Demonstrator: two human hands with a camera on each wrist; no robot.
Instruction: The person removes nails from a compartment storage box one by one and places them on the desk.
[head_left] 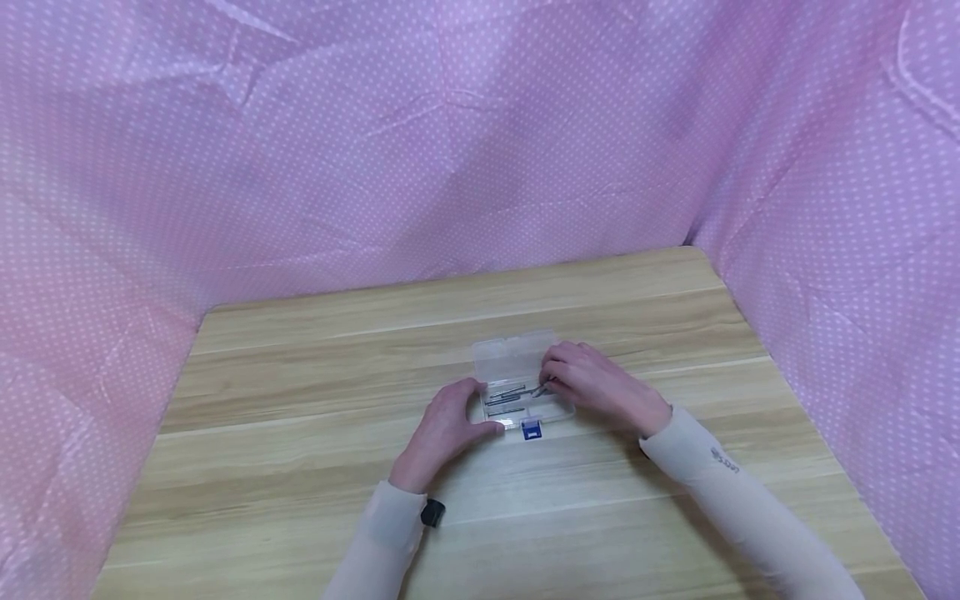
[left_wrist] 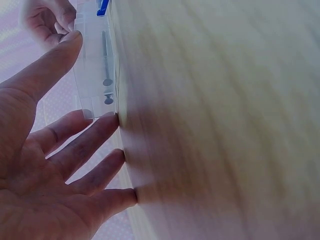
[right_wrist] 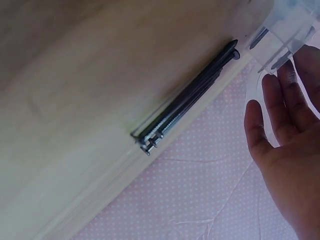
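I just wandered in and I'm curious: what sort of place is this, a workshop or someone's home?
Probably a makeshift recording booth: pink dotted cloth curtains off a wooden table, which holds little but a clear plastic box of nails.

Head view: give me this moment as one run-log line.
left hand steadies clear plastic box | right hand at box's right side, touching a screw | screws lie inside | box on wooden table
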